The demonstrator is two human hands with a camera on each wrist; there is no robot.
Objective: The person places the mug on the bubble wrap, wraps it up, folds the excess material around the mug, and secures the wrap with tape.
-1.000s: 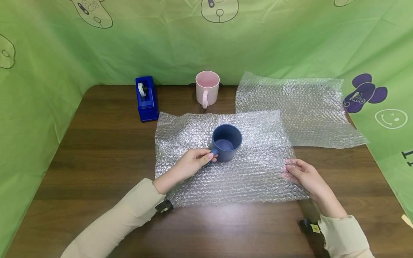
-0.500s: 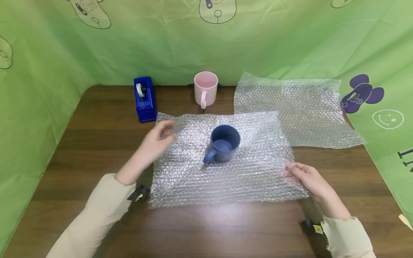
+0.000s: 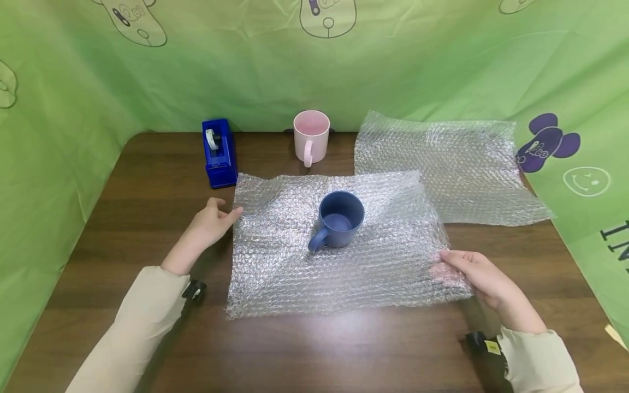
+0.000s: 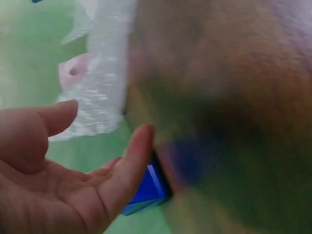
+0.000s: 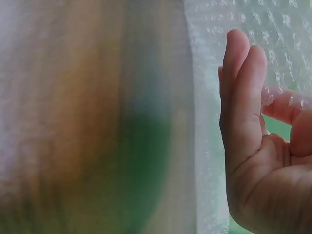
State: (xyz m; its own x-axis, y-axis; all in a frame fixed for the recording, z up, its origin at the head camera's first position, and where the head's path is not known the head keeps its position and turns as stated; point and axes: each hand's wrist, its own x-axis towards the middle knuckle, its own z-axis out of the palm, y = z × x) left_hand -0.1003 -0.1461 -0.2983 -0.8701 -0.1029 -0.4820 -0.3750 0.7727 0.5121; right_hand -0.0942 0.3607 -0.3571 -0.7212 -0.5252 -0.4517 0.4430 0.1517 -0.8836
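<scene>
A blue mug [image 3: 339, 221] stands upright near the middle of a sheet of bubble wrap [image 3: 275, 267], its handle toward the front left. At the sheet's left edge, my left hand [image 3: 208, 224] has thumb and fingers spread apart, the thumb tip right at the edge. In the left wrist view nothing lies between the thumb and fingers of the left hand [image 4: 83, 180]. My right hand [image 3: 491, 278] pinches the sheet's right edge, its other fingers showing through the plastic from beneath. The right wrist view has the right hand [image 5: 258, 146] with bubble wrap between thumb and fingers.
A pink mug [image 3: 312, 136] stands at the back of the wooden table [image 3: 304, 360]. To its left is a blue tape dispenser [image 3: 219, 155] with a roll of tape. A second bubble wrap sheet [image 3: 472, 169] lies at the back right, partly beneath the first. Green cloth [image 3: 236, 71] surrounds the table.
My left hand has let go of the blue mug's handle and moved left to the sheet's left edge. The mug stays in place. My right hand keeps its pinch on the right edge.
</scene>
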